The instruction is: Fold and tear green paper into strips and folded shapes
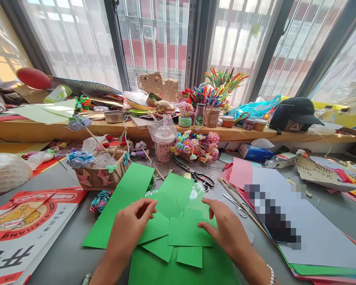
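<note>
Several pieces of green paper [190, 231] lie overlapping in front of me on a larger green sheet [178, 273]. My left hand [133, 221] hovers over the left of these pieces, its thumb and fingertips drawn together; nothing shows between them. At the right side of the pile my right hand [225, 225] is open, with thumb and fingers apart and nothing held. A long green strip [121, 198] slants beyond my left hand, and another green piece [176, 190] lies between the hands, farther back.
Black-handled scissors [195, 174] and small silver scissors [239, 206] lie behind and right of the papers. A phone [277, 231], partly pixelated, rests on stacked paper [320, 221]. At the back are a flower basket [99, 174], a lidded cup [163, 144] and a craft-covered sill [47, 130].
</note>
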Demonstrator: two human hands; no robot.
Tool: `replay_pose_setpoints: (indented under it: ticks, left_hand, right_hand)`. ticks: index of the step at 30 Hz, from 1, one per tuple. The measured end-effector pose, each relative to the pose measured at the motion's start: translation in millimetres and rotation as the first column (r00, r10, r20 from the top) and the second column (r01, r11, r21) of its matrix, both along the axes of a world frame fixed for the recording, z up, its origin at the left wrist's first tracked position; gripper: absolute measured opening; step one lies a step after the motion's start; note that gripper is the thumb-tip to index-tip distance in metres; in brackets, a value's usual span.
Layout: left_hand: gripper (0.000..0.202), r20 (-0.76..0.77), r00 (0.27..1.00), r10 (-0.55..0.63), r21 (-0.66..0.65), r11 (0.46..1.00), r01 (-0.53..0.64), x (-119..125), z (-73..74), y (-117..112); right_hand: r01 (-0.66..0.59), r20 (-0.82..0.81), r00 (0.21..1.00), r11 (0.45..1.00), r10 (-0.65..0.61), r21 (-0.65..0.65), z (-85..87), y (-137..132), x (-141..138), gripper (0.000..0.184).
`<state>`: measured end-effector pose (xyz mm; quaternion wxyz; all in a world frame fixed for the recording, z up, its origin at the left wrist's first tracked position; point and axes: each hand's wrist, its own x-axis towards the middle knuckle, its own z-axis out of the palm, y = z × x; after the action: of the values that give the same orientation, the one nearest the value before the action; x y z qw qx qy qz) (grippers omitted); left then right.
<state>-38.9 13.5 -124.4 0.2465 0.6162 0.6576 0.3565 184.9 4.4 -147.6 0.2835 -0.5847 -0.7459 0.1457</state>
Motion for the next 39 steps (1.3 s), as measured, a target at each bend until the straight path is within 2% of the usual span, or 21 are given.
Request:
replay_pose_setpoints:
  ticks: [2, 3, 5, 7, 8, 10, 12, 15, 18, 20, 22, 23, 25, 27, 29, 31, 33, 36, 39]
  left_hand:
    - [0.035, -0.142, 0.984, 0.106, 0.125, 0.988, -0.089, -7.4, -4.7, 3.8]
    - [0.04, -0.214, 0.966, 0.141, 0.168, 0.98, -0.106, -9.9, -8.5, 6.0]
    - [0.055, -0.348, 0.922, 0.167, 0.194, 0.976, -0.103, -12.7, -17.3, 10.4]
    - [0.065, -0.426, 0.893, 0.148, 0.137, 0.986, -0.098, -13.0, -25.1, 13.9]
    - [0.068, -0.438, 0.89, 0.127, 0.095, 0.991, -0.095, -12.5, -27.9, 15.1]
    - [0.071, -0.434, 0.895, 0.103, 0.033, 0.995, -0.098, -10.8, -30.5, 16.3]
    - [0.071, -0.42, 0.901, 0.108, 0.02, 0.994, -0.11, -8.9, -29.5, 16.6]
    - [0.06, -0.386, 0.911, 0.144, 0.04, 0.989, -0.139, -8.7, -24.0, 15.7]
    - [0.041, -0.353, 0.907, 0.231, 0.174, 0.968, -0.179, -13.5, -16.9, 12.8]
    - [0.029, -0.286, 0.901, 0.326, 0.358, 0.908, -0.215, -17.3, -12.1, 9.4]
    - [0.025, -0.125, 0.927, 0.353, 0.483, 0.838, -0.254, -18.1, -7.3, 5.3]
    - [0.026, -0.018, 0.949, 0.314, 0.476, 0.838, -0.268, -16.6, -5.2, 3.2]
    - [0.025, 0.198, 0.965, 0.171, 0.322, 0.919, -0.228, -9.9, -2.3, -0.5]
    - [0.023, 0.389, 0.921, 0.017, 0.121, 0.99, -0.069, 0.2, -1.5, -3.2]
    - [0.02, 0.52, 0.849, -0.093, 0.007, 0.994, 0.105, 10.4, -2.4, -4.7]
    - [0.019, 0.605, 0.782, -0.15, -0.052, 0.973, 0.226, 19.0, -4.2, -5.5]
    - [0.019, 0.67, 0.722, -0.172, -0.122, 0.934, 0.335, 26.1, -6.3, -6.4]
    - [0.025, 0.755, 0.643, -0.13, -0.236, 0.861, 0.451, 36.4, -10.4, -8.8]
    - [0.026, 0.81, 0.585, -0.034, -0.287, 0.848, 0.446, 44.7, -13.9, -11.2]
  right_hand:
    - [-0.132, 0.062, 0.99, 0.98, 0.124, 0.15, 2.1, -4.8, -2.1, 0.048]
    - [-0.248, 0.096, 0.967, 0.956, 0.236, 0.157, 2.3, -7.3, -3.8, 0.054]
    - [-0.495, 0.14, 0.861, 0.869, 0.489, 0.008, -0.4, -11.5, -8.2, 0.072]
    - [-0.573, 0.115, 0.798, 0.803, 0.592, -0.163, -6.7, -13.7, -13.0, 0.079]
    - [-0.565, 0.105, 0.798, 0.797, 0.593, -0.214, -10.1, -14.0, -15.0, 0.08]
    - [-0.515, 0.111, 0.826, 0.82, 0.553, -0.25, -15.6, -13.5, -17.3, 0.078]
    - [-0.471, 0.131, 0.851, 0.849, 0.509, -0.239, -18.4, -12.4, -16.9, 0.076]
    - [-0.41, 0.168, 0.88, 0.888, 0.445, -0.208, -18.5, -10.6, -13.3, 0.073]
    - [-0.347, 0.177, 0.909, 0.92, 0.378, -0.18, -16.4, -8.3, -10.2, 0.073]
    - [-0.31, 0.149, 0.93, 0.935, 0.336, -0.172, -14.7, -6.4, -9.9, 0.076]
    - [-0.266, 0.065, 0.958, 0.952, 0.278, -0.151, -12.5, -4.3, -10.4, 0.079]
    - [-0.242, -0.01, 0.97, 0.961, 0.243, -0.133, -11.0, -3.6, -10.7, 0.08]
    - [-0.225, -0.241, 0.95, 0.97, 0.197, -0.096, -6.8, -2.9, -11.2, 0.076]
    - [-0.305, -0.524, 0.824, 0.948, 0.216, -0.089, -1.1, -3.6, -11.6, 0.066]
    - [-0.433, -0.731, 0.644, 0.895, 0.226, -0.105, 4.4, -5.1, -12.2, 0.05]
    - [-0.482, -0.82, 0.544, 0.866, 0.177, -0.133, 7.5, -6.3, -12.8, 0.033]
    - [-0.404, -0.839, 0.534, 0.903, 0.103, -0.146, 7.1, -6.5, -13.1, 0.024]
    - [-0.202, -0.823, 0.566, 0.974, 0.034, -0.099, 2.1, -5.2, -11.8, 0.023]
    - [-0.069, -0.711, 0.699, 0.997, 0.081, 0.045, -2.4, -4.4, -8.8, 0.027]
